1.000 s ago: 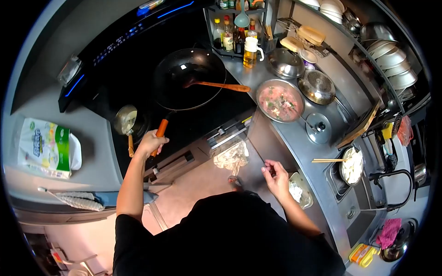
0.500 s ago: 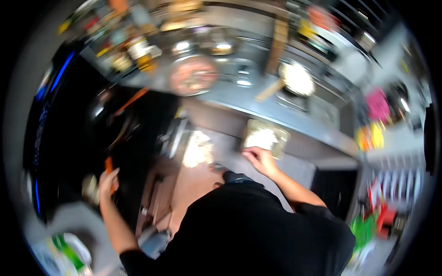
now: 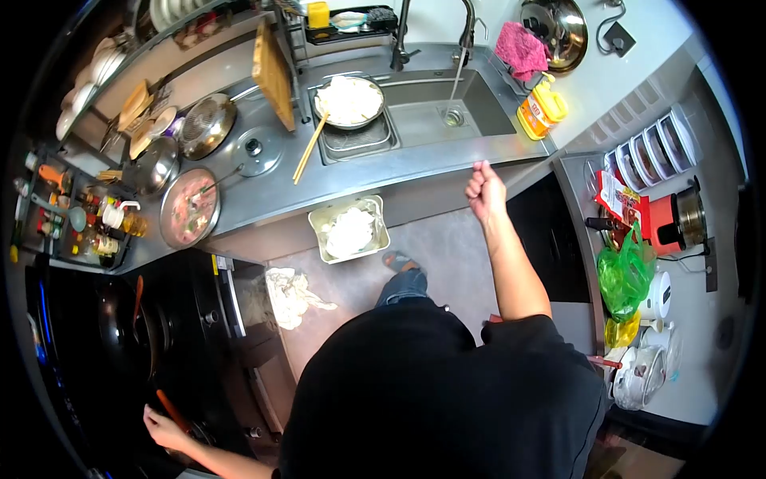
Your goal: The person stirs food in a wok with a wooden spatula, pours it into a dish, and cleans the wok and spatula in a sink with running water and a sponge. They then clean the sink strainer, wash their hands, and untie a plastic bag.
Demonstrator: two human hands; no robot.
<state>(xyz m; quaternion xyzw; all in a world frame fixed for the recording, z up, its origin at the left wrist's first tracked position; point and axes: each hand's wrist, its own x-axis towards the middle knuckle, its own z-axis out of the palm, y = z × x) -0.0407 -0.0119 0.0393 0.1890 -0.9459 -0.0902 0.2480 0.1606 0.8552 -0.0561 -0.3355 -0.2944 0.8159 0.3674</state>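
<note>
My left hand (image 3: 163, 429) is at the lower left, just beside the orange handle (image 3: 172, 410) of the black wok (image 3: 120, 319); it appears off the handle, its fingers loosely extended. A wooden spatula (image 3: 139, 295) rests in the wok. My right hand (image 3: 487, 193) hangs in front of the sink counter's edge, fingers curled in, with nothing visible in them. Beyond it, water runs from the faucet (image 3: 465, 40) into the sink (image 3: 487, 104). A pan of white pieces (image 3: 349, 101) sits over the sink's left side, with chopsticks (image 3: 309, 150) leaning from it.
A bowl of pinkish food (image 3: 190, 209), a glass lid (image 3: 257, 153) and metal pans stand on the left counter. A bin (image 3: 348, 230) and a crumpled cloth (image 3: 292, 297) are on the floor. A yellow bottle (image 3: 542, 110) stands right of the sink; a green bag (image 3: 626, 275) lies farther right.
The view has swung right from the stove toward the sink. My left hand has come off the wok handle. My right hand has moved from above the bin to the sink's front edge, its fingers now curled.
</note>
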